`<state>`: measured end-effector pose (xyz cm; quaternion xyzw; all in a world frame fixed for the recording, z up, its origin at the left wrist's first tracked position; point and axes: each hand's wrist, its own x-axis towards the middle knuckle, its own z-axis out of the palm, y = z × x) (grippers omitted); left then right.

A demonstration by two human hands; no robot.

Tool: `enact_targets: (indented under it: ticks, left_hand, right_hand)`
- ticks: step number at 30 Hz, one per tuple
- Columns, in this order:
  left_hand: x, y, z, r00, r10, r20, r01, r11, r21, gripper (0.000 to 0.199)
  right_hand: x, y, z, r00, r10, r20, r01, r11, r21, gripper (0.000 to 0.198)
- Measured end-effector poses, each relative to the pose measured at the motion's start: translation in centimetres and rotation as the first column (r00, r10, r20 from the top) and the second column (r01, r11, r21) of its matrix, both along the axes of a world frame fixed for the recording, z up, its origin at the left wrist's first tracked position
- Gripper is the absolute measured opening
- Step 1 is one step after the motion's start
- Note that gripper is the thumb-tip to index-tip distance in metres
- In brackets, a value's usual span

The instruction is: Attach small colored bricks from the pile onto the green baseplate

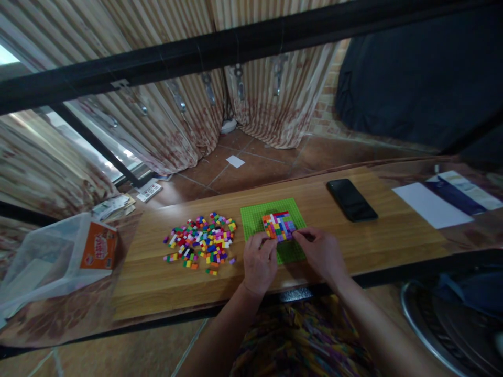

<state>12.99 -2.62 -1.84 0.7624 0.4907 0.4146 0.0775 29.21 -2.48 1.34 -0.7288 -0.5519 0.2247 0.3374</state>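
Note:
A multicoloured block of toy building bricks sits over a green studded baseplate. My left hand is closed, with thumb and fingertips at the block's near left corner. At the near right corner, the pinched fingers of my right hand touch the block beside its purple bricks. Whether a separate small brick is between those fingertips is too small to tell. Left of the baseplate lies a loose heap of small coloured bricks, a few of them joined in short strips. My hands cover part of the baseplate's near edge.
On the wooden board, a black phone lies at the right. White paper is further right. A clear plastic bin with an orange label stands at the left. A dark metal bar crosses above the table.

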Motion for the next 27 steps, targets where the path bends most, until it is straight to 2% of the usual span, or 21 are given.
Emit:
enact_targets:
  ticks: [12,20,27]
  left_hand:
    - [0.0,0.1,-0.4,1.0,0.008,-0.008,-0.008,0.999,0.052,0.013]
    - [0.0,0.1,-0.6,1.0,0.01,-0.004,-0.01,0.999,0.048,0.014]
    - [0.0,0.1,-0.4,1.0,0.002,-0.004,-0.002,0.999,0.052,0.014]
  right_hand:
    - [-1.0,-0.6,-0.9,1.0,-0.022,0.004,0.021,0.992,0.125,0.028]
    - [-0.4,-0.9,-1.6,0.995,0.062,-0.083,-0.04,0.97,0.238,0.025]
    - [-0.4,-1.3,-2.1,0.991,0.107,-0.076,-0.083,0.961,0.265,0.027]
